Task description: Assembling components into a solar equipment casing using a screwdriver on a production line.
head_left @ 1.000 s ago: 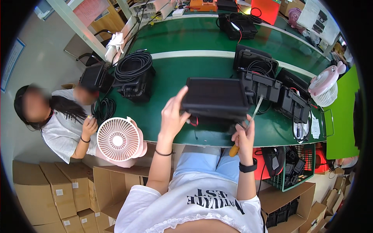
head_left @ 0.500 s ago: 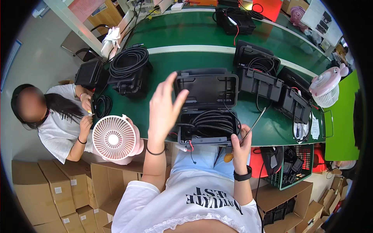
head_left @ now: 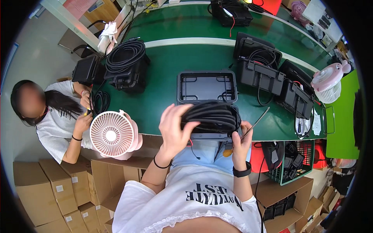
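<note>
Gripping a black cable coil (head_left: 211, 117) with the left hand (head_left: 174, 132), fingers curled over its left end and thumb along the front. Seen half a second ago raised beside the lid with nothing in the grip; now brought down and wrapped around the coil, bulging above the rim of a black box (head_left: 213, 136) instead of lying low inside it. Judged from that, turned from the lid to the coil, and not yet clear of the box.

Holding a screwdriver (head_left: 255, 123) in the right hand (head_left: 241, 142), shaft angled up and outward, close against the box's right front corner; too hidden to tell how firmly pressed there.

Placed at the middle of the near edge of the green surface (head_left: 165, 62), with the lid (head_left: 207, 86) tipped back toward the far edge. Hard to tell whether overhanging the near edge or just level with it.

For moving, most room to the left of the lid, across green surface as far as a coil-topped box (head_left: 130, 77), and beyond it toward the white strip (head_left: 186, 42). Tighter to the right, near another cable-filled box (head_left: 259, 75), and toward the near left corner, beside a pink fan (head_left: 111, 134).
</note>
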A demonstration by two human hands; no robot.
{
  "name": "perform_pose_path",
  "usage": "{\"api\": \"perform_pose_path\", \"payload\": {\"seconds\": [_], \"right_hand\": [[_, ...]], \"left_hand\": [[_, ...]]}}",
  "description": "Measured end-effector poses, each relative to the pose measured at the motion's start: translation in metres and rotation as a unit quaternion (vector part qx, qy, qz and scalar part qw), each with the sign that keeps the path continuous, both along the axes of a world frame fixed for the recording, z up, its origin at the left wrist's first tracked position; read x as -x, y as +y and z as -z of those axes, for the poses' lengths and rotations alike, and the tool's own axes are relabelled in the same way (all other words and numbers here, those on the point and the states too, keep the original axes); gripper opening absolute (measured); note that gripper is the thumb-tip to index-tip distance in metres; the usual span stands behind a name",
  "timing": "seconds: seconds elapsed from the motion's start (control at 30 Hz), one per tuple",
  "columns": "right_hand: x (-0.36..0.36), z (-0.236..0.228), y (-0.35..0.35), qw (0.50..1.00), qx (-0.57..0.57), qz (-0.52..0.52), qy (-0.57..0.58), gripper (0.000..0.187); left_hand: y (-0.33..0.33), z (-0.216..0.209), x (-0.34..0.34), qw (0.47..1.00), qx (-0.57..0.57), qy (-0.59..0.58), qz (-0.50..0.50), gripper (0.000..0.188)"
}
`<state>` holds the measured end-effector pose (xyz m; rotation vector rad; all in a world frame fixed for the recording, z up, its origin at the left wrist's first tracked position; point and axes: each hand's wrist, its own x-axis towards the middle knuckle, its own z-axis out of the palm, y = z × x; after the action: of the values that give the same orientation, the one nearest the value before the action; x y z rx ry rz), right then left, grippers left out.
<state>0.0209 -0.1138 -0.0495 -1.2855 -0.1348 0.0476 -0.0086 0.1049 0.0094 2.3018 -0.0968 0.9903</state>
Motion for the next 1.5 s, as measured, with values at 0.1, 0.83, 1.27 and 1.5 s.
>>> {"api": "perform_pose_path", "payload": {"seconds": [0.1, 0.83, 1.27, 1.5], "right_hand": [[0.006, 0.001, 0.003, 1.000, 0.015, 0.019, -0.005, 0.044], [0.013, 0.019, 0.006, 0.993, -0.026, 0.104, -0.042, 0.037], [0.014, 0.018, 0.004, 0.995, -0.024, 0.089, -0.033, 0.038], [0.011, 0.013, 0.005, 0.996, -0.020, 0.084, -0.029, 0.038]], "left_hand": [[0.009, 0.020, 0.007, 0.950, 0.280, -0.122, -0.060, 0.052], [0.019, 0.018, 0.061, 0.964, -0.231, -0.055, 0.120, 0.028], [0.026, 0.014, 0.057, 0.910, -0.391, -0.048, 0.132, 0.031], [0.009, 0.022, 0.081, 0.983, -0.178, 0.043, 0.011, 0.045]]}}
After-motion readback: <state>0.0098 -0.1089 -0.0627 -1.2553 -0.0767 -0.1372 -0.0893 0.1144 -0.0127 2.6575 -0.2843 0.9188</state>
